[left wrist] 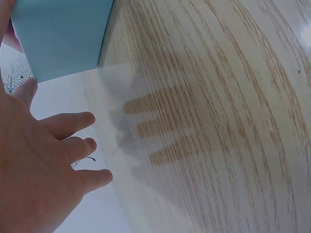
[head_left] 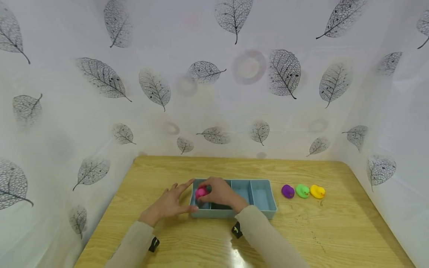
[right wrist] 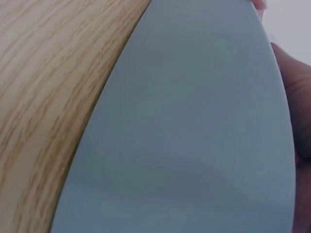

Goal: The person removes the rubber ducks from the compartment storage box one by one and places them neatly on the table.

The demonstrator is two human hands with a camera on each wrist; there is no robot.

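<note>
A long light-blue divided tray (head_left: 263,193) lies on the wooden table. My right hand (head_left: 219,191) reaches over its front wall into the left end and pinches a rounded pink toy (head_left: 201,192) at the leftmost compartment. Beside the fingertips a small dark green thing (head_left: 209,188) shows, mostly covered. My left hand (head_left: 171,203) spans the tray's left end with fingers spread, index fingertip at the back corner and thumb at the front corner. In the left wrist view the other fingers of the left hand (left wrist: 53,150) stretch out in the air beside the tray's end (left wrist: 63,39).
To the right of the tray stand a purple rubber duck (head_left: 288,191), a green one (head_left: 302,191) and a yellow one (head_left: 317,191) in a row. White cloth with a leaf print (head_left: 214,111) hangs around the table (head_left: 187,242) at the back and sides.
</note>
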